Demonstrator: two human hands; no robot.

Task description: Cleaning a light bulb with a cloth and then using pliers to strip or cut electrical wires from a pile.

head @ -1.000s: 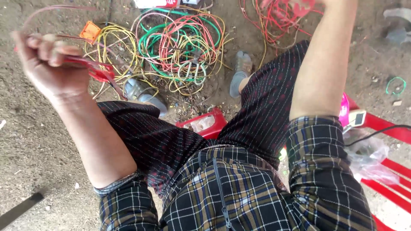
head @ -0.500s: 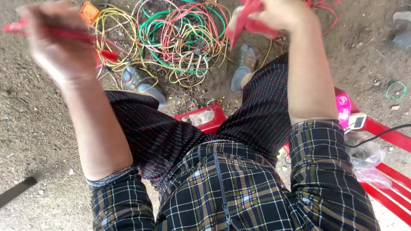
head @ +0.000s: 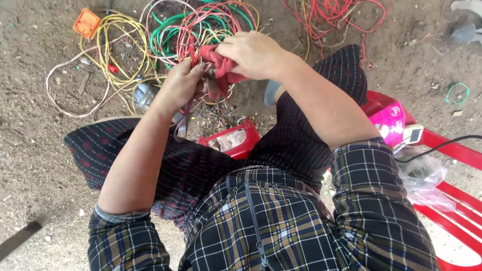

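Both hands meet in front of the seated person's knees, over the dirt ground (head: 30,150). The right hand (head: 253,52) is closed from above over a crumpled red cloth (head: 221,68), while the left hand (head: 183,85) curls up from below, fingers narrow around what looks like a thin dark wire (head: 183,118) that hangs down toward the lap; the cloth seems wrapped about the wire so that the grip is padded, though what lies inside the cloth is hidden. Just beyond the hands lies a loose tangle of green, red and yellow insulated wires (head: 201,25), with a second tangle of red wire (head: 331,15) farther right, near enough to reach from the seat. A small orange square box (head: 86,22) lies at the far left of the pile. Between the knees sits a red plastic tray (head: 231,140) holding pale scraps, placed where bits can drop into it. A red plastic chair (head: 452,150) stands to the right, carrying a pink packet (head: 389,120) and a clear plastic bag (head: 424,178).
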